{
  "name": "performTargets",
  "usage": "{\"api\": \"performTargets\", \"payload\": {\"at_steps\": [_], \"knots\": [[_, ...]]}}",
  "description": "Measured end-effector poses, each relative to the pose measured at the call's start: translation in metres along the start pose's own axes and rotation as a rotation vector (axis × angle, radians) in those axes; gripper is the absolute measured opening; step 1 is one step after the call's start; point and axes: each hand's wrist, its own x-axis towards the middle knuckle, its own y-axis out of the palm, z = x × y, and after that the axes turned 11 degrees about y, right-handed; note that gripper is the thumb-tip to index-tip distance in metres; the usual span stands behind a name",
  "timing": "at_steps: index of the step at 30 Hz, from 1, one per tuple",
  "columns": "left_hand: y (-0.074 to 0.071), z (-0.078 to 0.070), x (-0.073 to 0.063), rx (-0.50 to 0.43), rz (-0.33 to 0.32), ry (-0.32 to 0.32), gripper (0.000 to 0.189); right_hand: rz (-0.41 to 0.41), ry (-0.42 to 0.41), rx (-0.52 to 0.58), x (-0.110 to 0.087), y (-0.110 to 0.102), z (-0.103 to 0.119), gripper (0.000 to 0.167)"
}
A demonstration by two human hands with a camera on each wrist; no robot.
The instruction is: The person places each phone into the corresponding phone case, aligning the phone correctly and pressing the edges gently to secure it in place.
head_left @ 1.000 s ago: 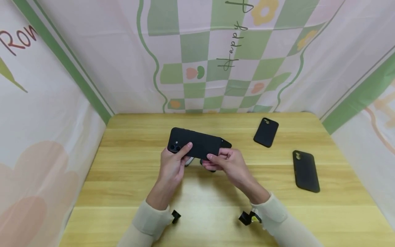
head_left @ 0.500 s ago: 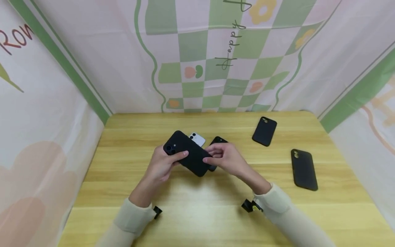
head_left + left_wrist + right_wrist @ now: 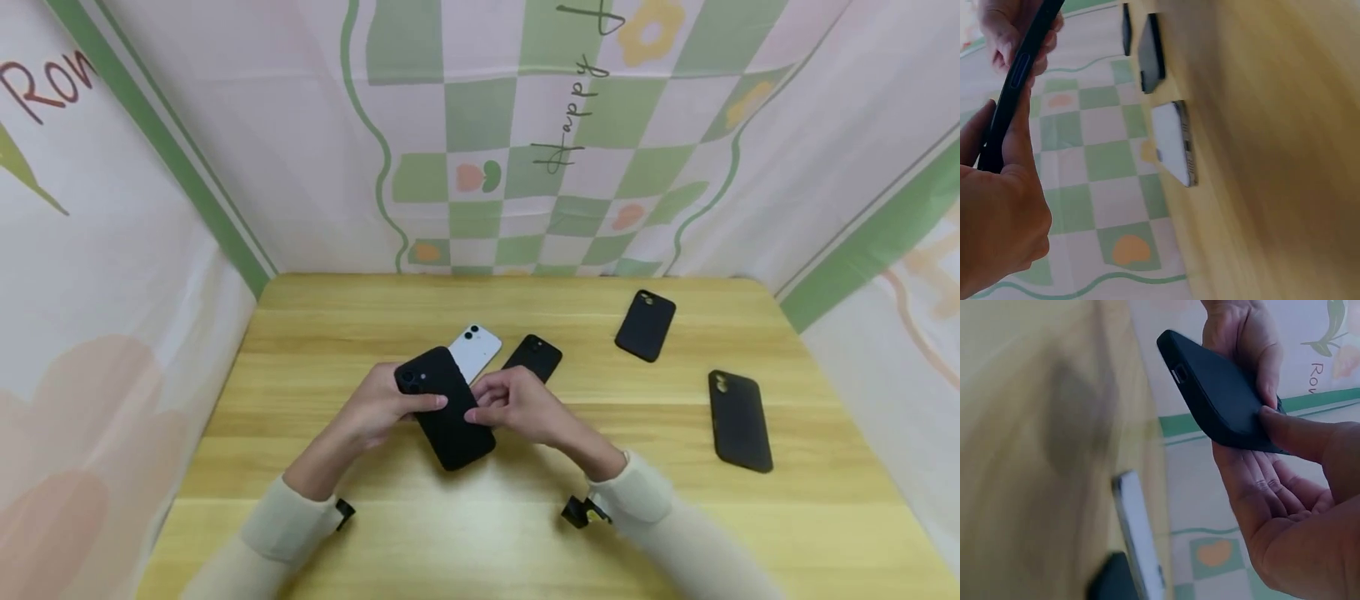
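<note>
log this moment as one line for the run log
left hand: holds cased phone | right hand: pinches same phone | table: white phone, black phone, far case, near case

Matt, plastic-looking phone case (image 3: pixel 456 435) over smooth wood-grained tabletop (image 3: pixel 315 333)

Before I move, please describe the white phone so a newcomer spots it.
Above the wooden table, the left hand and right hand hold a black phone. Just beyond, in the head view, lies the white phone. Its white back sets it apart from the second black phone.
</note>
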Motion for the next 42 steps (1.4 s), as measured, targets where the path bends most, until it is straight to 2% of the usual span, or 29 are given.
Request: {"api": "performTargets", "payload": {"at_steps": [6, 13, 18, 28, 42], "knots": [[-0.007, 0.009, -0.002, 0.029, -0.031, -0.06, 0.039, 0.05, 0.104, 0.154, -0.001, 0.02, -0.009, 0.01], [-0.016, 0.023, -0.008, 0.157, 0.017, -0.096, 0.044, 0.093, 0.199, 0.26, -0.004, 0.038, -0.022, 0.011], [-0.019, 0.028, -0.01, 0.213, 0.069, -0.11, 0.035, 0.144, 0.243, 0.309, -0.005, 0.047, -0.03, 0.011], [-0.016, 0.034, -0.005, 0.239, 0.169, -0.133, 0.032, 0.17, 0.215, 0.262, -0.006, 0.053, -0.042, 0.01], [-0.01, 0.048, 0.005, 0.221, 0.187, -0.149, 0.032, 0.114, 0.227, 0.25, -0.003, 0.045, -0.043, 0.012]]}}
